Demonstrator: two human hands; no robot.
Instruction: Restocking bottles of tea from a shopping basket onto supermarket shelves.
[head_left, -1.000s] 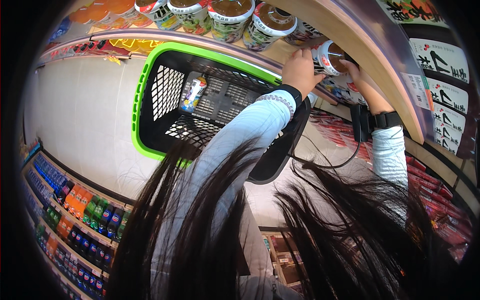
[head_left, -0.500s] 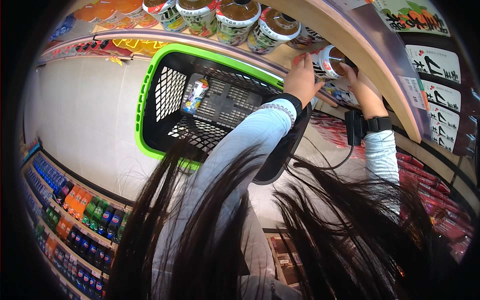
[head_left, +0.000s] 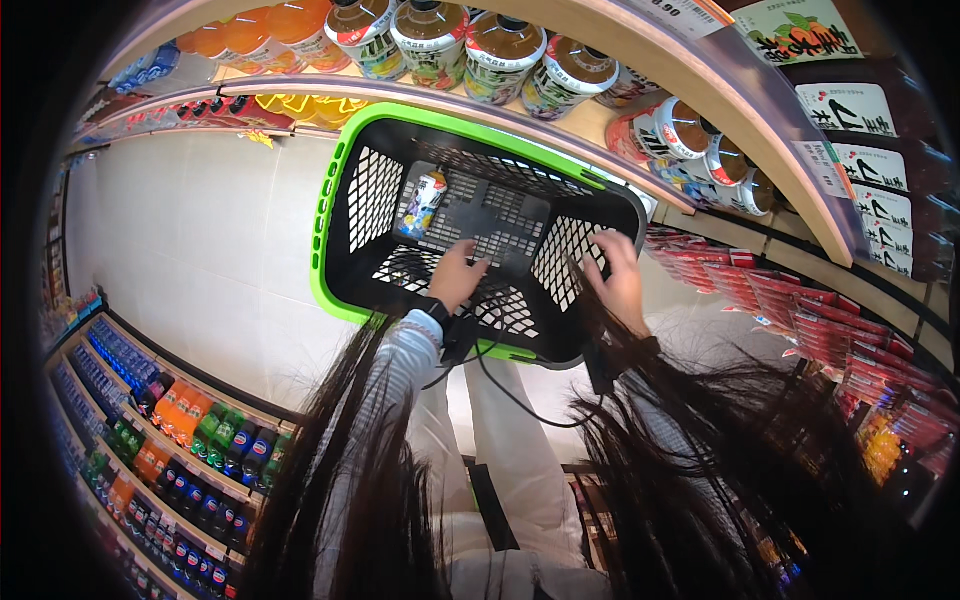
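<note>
My left hand (head_left: 459, 276) is over the near part of a black shopping basket with a green rim (head_left: 323, 225), its fingers apart and nothing in them. At the basket's right end is my right hand (head_left: 617, 283), fingers loosely bent and apart, also holding nothing. Inside the basket, a small bottle with a colourful white-and-blue label (head_left: 423, 205) lies by the far left corner. Beyond the basket, tea-coloured drink bottles (head_left: 505, 60) stand on a wooden shelf. Farther right on that shelf is a brown drink bottle with a red-and-white label (head_left: 675, 132). Neither hand touches the bottles.
Orange drink bottles (head_left: 250, 40) fill the shelf's far left. Red packets (head_left: 800, 310) hang or lie in rows at the right, below dark bottles with white labels (head_left: 868, 165). A rack of soda bottles (head_left: 215, 440) stands at lower left. Long hair strands cover parts of my forearms.
Both my hands have come away from the bottle on the right of the shelf and drawn back toward me, over the basket. That bottle stays on the shelf. The view has shifted slightly.
</note>
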